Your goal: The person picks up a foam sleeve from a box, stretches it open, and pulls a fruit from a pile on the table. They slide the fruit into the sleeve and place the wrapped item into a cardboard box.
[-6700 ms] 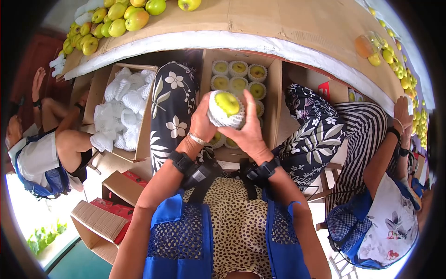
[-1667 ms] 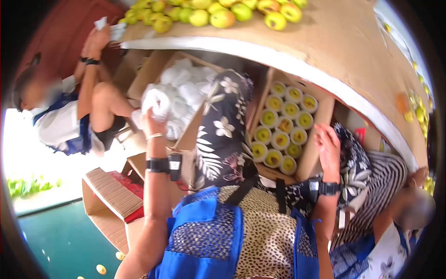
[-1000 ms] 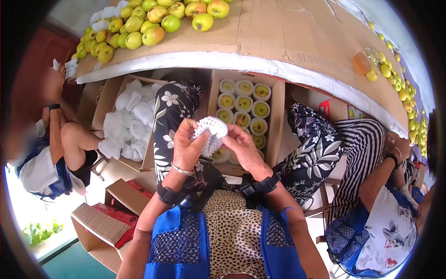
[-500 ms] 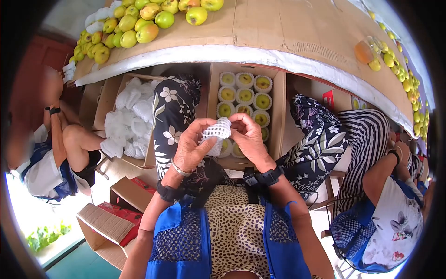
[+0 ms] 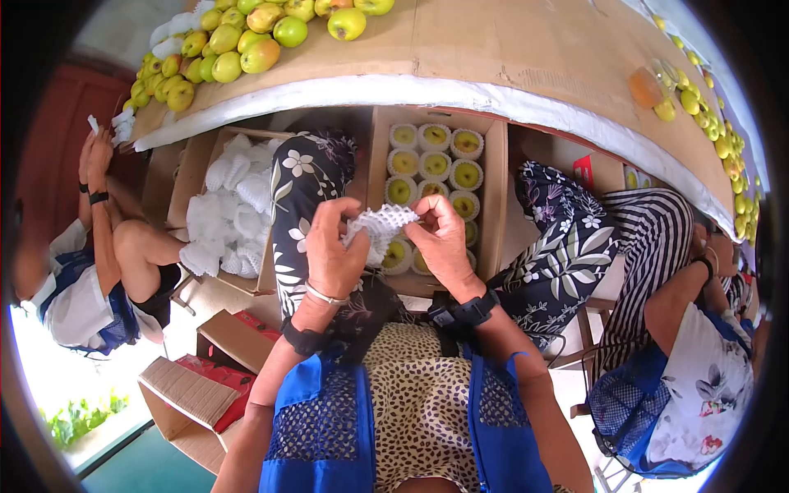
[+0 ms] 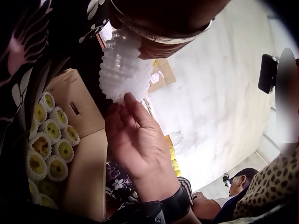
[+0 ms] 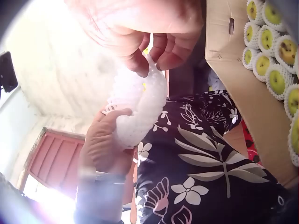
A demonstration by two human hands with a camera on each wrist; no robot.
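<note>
- A white foam fruit net [image 5: 381,228] spans the gap between a seated person's two hands, at the centre of the head view.
- The left hand [image 5: 337,253], at the net's 8 o'clock, grips one end between thumb and fingers.
- The right hand [image 5: 445,249], at its 4 o'clock, pinches the other end, fingertips drawn close together.
- At 1 o'clock, a cardboard box [image 5: 494,193] holds rows of net-wrapped apples [image 5: 435,165].
- At 9 o'clock, a second carton [image 5: 191,179] brims with loose foam nets [image 5: 238,197].
- Toward 11 o'clock, bare apples [image 5: 228,66] lie heaped on a cardboard-topped table [image 5: 477,49].
</note>
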